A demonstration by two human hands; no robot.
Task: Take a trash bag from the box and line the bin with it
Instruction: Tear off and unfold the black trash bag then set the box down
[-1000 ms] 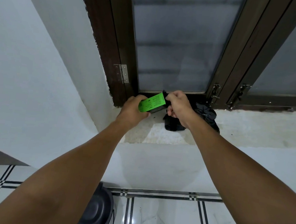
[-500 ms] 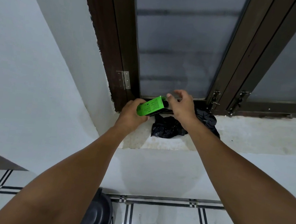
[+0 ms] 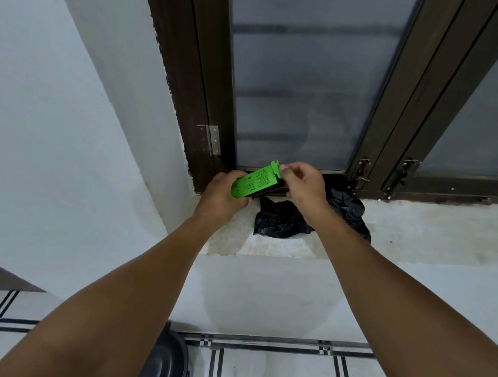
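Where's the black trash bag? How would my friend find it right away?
Look at the pale ledge under the dark brown window frame. The trash bag lies crumpled on it, just below the two hands holding the green box. It's the only black, shiny, wrinkly thing on that ledge.

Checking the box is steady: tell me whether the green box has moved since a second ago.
No. The green box stays just below and right of the door hinge, held in the left hand.

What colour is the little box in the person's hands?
Bright green with dark print, seen in the head view: the box is held by the left hand.
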